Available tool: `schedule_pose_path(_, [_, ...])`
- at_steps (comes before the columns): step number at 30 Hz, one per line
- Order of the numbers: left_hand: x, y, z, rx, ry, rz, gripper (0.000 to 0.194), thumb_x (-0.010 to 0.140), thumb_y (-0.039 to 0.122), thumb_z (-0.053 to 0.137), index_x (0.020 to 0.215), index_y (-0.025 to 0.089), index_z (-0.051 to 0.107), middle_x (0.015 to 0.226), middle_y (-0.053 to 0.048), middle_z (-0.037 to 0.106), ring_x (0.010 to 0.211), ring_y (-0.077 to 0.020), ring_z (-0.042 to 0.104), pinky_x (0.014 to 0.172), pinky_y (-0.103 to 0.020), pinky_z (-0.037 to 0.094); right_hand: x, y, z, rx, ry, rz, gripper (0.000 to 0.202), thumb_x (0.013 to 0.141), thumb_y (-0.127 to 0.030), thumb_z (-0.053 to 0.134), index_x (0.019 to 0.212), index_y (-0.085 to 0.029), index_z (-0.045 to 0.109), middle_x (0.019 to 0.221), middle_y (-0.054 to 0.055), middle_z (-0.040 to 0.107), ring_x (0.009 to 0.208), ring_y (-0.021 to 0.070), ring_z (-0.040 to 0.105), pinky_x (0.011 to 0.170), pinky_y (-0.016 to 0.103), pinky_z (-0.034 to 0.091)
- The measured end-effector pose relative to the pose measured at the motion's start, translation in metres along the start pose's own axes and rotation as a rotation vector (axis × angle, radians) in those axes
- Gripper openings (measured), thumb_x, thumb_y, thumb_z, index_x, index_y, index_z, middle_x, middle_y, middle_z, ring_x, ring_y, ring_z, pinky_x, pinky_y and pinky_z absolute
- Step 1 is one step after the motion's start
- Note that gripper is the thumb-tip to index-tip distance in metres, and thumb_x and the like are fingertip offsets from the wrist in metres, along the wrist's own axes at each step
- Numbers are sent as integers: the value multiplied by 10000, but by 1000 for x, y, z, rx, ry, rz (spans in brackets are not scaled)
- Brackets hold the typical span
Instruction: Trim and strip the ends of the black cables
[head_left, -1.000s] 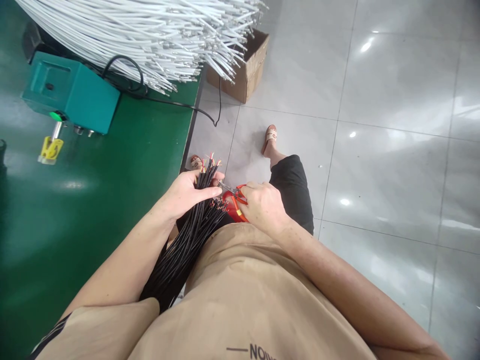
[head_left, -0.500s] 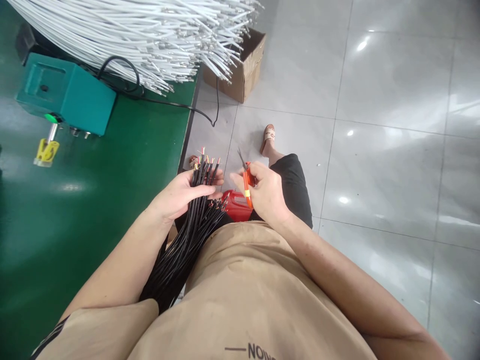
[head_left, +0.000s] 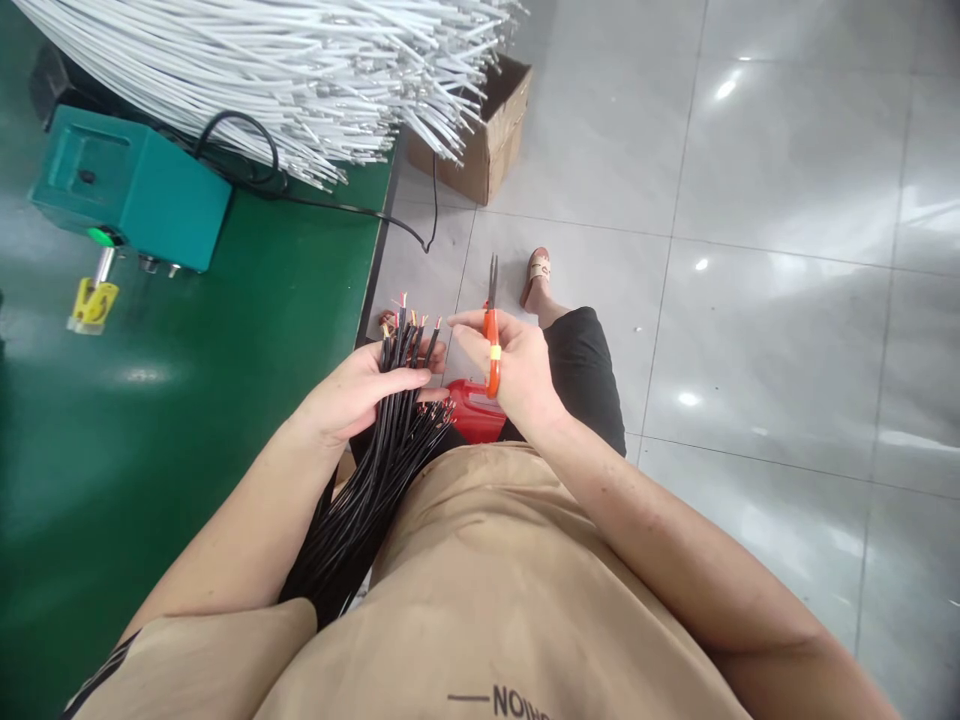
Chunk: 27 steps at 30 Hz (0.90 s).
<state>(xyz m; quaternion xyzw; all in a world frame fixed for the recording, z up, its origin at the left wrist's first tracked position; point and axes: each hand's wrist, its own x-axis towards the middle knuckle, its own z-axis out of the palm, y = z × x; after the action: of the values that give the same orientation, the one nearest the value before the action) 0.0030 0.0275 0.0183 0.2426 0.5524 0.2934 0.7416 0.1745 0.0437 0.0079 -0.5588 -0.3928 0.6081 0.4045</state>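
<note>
A bundle of black cables (head_left: 375, 480) lies across my lap, and my left hand (head_left: 367, 390) grips its upper part with the thumb across the front. The cable ends above the thumb are stripped, showing small red, yellow and white wires. More stripped ends stick out lower right, below my left fingers. In my right hand (head_left: 517, 365) is a pair of orange-handled scissors (head_left: 493, 330) with a yellow band, the blades pointing away from me and close together. My right thumb and index finger reach toward the nearest cable ends; contact cannot be made out.
On the green table (head_left: 300, 280) stands a teal machine (head_left: 135, 190) with a yellow-tipped part (head_left: 94, 305). A large pile of white cables (head_left: 300, 80) overhangs the table edge above a cardboard box (head_left: 495, 150). Something red (head_left: 476, 412) sits between my legs.
My right hand has shifted slightly left and turned, so the scissors now point straight away from me instead of slanting left. Its fingers are nearer the cable ends. My left hand has barely moved.
</note>
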Motion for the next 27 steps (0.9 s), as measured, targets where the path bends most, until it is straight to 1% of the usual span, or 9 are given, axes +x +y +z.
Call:
schedule_pose_path(2, [0,0,0,-11,26,-6,223,706,132,746,924,147,705,1038,-54,692,932,-188,656,835,-371,587,3,-4,1,11,-21,7,127,720,-254,645,791,-167,705,638,-30,607,562,76,493,586,218,426])
schedule_pose_path(4, [1,-1,-1,-23,40,-7,218,689,150,773,891,142,694,928,-35,693,820,-152,660,793,-345,592,5,-7,1,33,-44,26,117,723,-235,637,787,-165,706,578,-46,561,520,68,450,564,221,413])
schedule_pose_path(6, [3,-3,-3,-32,36,-2,230,667,157,796,861,138,674,787,-12,676,729,-133,653,763,-328,587,5,-7,1,68,-61,54,117,730,-225,624,784,-164,708,533,-56,517,501,69,425,547,226,399])
schedule_pose_path(8, [4,-4,-5,-30,25,5,248,661,162,803,859,142,654,714,-1,660,684,-130,649,742,-318,576,3,-7,1,118,-74,82,113,737,-219,612,762,-161,705,517,-54,502,508,74,424,541,229,388])
schedule_pose_path(12, [5,-5,-7,-1,-3,19,255,689,180,787,879,146,621,724,-8,668,668,-126,646,709,-296,549,1,-7,0,206,-115,136,110,733,-189,590,704,-156,690,520,-45,522,533,73,431,544,225,380])
schedule_pose_path(17, [5,-4,-5,24,-18,41,256,693,189,779,871,141,602,733,-12,664,657,-128,635,703,-304,526,-2,-4,3,265,-180,187,90,700,-221,661,762,-162,687,571,-47,572,534,76,487,569,241,439])
schedule_pose_path(21, [6,-4,-5,58,-56,90,212,711,208,763,834,132,607,708,-9,647,632,-119,613,670,-279,498,-5,-3,9,392,-236,198,224,640,-286,749,801,-177,639,636,-40,619,529,107,570,595,301,520])
schedule_pose_path(24, [6,-5,-5,67,-84,111,201,719,208,754,809,141,588,696,0,632,625,-109,594,645,-257,478,-5,-4,11,387,-205,170,237,640,-309,760,769,-182,607,603,-49,600,501,102,557,573,296,517])
schedule_pose_path(27, [6,-5,-5,64,-84,97,222,716,205,758,804,160,559,716,10,628,654,-109,601,668,-252,475,-5,-5,10,313,-149,122,159,703,-302,710,705,-179,610,547,-60,550,487,74,497,550,251,466])
